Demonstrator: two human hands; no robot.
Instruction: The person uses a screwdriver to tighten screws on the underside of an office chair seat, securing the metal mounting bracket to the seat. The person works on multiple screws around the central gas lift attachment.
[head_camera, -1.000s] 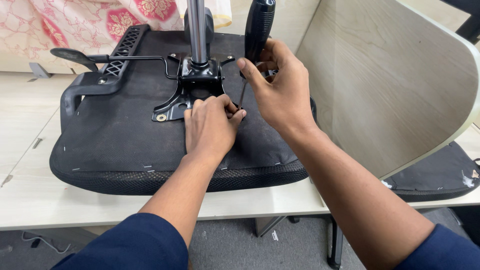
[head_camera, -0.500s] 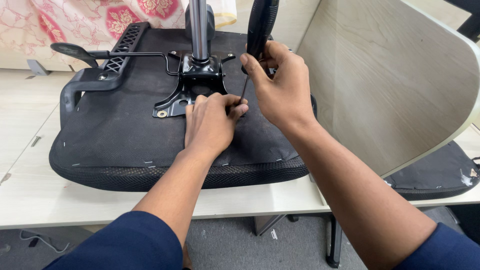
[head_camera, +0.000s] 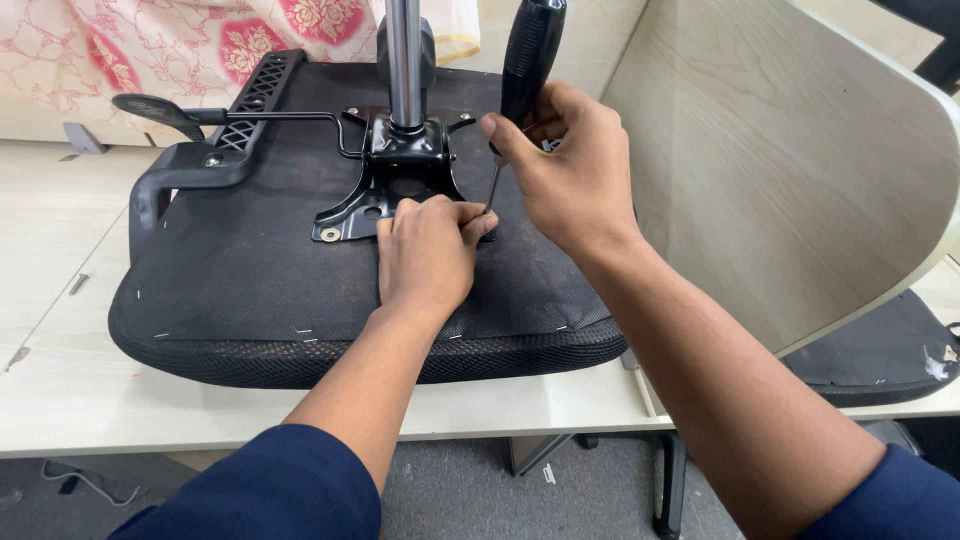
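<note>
A pale wooden table (head_camera: 60, 380) carries an upturned black chair seat (head_camera: 250, 270), hemmed in by a curved wooden partition (head_camera: 800, 180) on the right and floral cloth (head_camera: 150, 50) behind. A black metal plate (head_camera: 405, 165) with a chrome post (head_camera: 403, 55) sits on the seat, a lever (head_camera: 160, 110) reaching left. The right hand (head_camera: 570, 170) grips a screwdriver (head_camera: 530, 55) upright, its tip at the plate's edge, where the left hand (head_camera: 430, 250) pinches closed around the shaft's lower end.

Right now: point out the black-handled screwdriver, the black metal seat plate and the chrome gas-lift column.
black-handled screwdriver (head_camera: 528, 50), head view, on its handle.
black metal seat plate (head_camera: 352, 210), head view, left wing.
chrome gas-lift column (head_camera: 403, 60), head view, mid-shaft.
</note>
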